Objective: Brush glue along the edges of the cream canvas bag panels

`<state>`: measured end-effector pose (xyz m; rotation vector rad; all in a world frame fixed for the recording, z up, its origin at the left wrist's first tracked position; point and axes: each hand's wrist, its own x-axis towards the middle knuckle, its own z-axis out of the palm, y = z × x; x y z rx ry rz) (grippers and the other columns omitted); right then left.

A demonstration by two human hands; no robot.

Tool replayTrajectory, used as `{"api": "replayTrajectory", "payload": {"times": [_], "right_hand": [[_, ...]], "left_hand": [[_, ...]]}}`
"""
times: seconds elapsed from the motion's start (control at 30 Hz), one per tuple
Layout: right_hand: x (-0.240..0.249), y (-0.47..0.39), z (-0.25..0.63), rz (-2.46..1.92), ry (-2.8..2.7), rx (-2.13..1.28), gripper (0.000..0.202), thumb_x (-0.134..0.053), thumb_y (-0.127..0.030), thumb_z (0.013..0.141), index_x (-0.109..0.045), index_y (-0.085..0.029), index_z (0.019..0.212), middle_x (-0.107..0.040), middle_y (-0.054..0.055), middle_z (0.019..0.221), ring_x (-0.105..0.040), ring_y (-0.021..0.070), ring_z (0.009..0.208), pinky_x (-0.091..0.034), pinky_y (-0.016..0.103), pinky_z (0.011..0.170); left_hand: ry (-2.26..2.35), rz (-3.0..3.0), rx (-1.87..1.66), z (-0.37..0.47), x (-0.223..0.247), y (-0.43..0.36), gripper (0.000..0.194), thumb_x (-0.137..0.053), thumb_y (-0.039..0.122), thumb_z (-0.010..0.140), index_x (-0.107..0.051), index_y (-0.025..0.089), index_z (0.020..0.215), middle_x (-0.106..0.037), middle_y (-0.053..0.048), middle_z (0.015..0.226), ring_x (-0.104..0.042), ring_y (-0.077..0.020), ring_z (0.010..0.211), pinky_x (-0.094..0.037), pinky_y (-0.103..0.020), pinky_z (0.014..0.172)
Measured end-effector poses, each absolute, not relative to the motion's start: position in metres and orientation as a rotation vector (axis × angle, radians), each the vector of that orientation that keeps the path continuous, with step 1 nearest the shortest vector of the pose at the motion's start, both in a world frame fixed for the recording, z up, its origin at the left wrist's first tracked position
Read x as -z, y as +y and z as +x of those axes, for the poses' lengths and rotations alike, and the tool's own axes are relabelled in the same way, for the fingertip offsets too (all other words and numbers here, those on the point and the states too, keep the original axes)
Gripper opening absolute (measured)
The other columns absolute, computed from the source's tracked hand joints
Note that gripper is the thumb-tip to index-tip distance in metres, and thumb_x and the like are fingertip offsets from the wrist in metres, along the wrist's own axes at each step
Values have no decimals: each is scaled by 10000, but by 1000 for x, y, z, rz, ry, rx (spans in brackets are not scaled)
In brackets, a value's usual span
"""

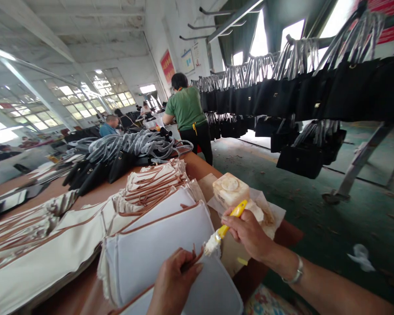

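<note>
Indoors, pale panels (160,240) crowd a table (198,165) above green flooring (249,162).

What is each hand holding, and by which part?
The right hand holds the brush by its yellow handle; the left hand pinches a brown strip near its end.

This is a bag-making workshop. Indicators: black, flat-sided handbags (276,98) with clear-wrapped handles (259,68) hang in rows from a grey metal rack (361,161); white, brown-edged flexible panels (160,238) lie stacked on the brown counter (199,165) near me. The hall has white ceiling beams (39,26), large multi-pane windows (118,92) and a littered green floor (249,168).
</note>
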<state>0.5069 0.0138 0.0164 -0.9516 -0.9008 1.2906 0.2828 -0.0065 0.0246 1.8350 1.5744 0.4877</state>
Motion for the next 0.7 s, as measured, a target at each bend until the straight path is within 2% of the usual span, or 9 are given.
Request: {"api": "replayTrajectory", "payload": {"times": [0.1, 0.27, 0.43, 0.6, 0.7], "right_hand": [[-18, 19, 506, -976, -911, -1215, 177, -628, -336, 821, -576, -172, 777, -395, -85, 446, -313, 103, 420, -220, 244, 430], [-26, 12, 514, -978, -959, -1220, 131, -599, -316, 842, -571, -192, 812, -375, -93, 460, -278, 104, 414, -211, 247, 425], [-24, 6, 516, -1061, -1197, -1089, 198, -570, -312, 881, -600, -185, 732, -436, -46, 527, -374, 124, 462, -281, 259, 452], [-21, 8, 532, -1047, -1009, -1049, 197, -623, -375, 865, -586, -202, 778, -394, -69, 484, -319, 121, 430, -235, 262, 424], [-23, 1, 541, -1029, -987, -1038, 235, -635, -388, 871, -568, -197, 752, -387, -71, 476, -298, 114, 438, -239, 265, 435]], "left_hand": [[1549, 1885, -504, 285, -25, -14, 189, -619, 311, 759, -550, 193, 627, -493, 37, 674, -498, -127, 626, -381, -217, 596], [1533, 1979, -562, 284, -17, -23, 179, -623, 300, 809, -581, 198, 669, -522, 32, 688, -518, -118, 621, -392, -211, 596], [1509, 2171, -688, 282, 3, -33, 177, -618, 337, 853, -592, 219, 723, -572, 30, 710, -566, -123, 634, -416, -215, 608], [1742, 2363, -838, 271, 11, -36, 236, -570, 473, 895, -598, 242, 851, -628, 4, 823, -640, -162, 732, -480, -261, 673], [1831, 2597, -936, 264, 11, -42, 229, -586, 449, 895, -587, 230, 830, -643, -25, 834, -645, -188, 759, -508, -318, 717]]}}
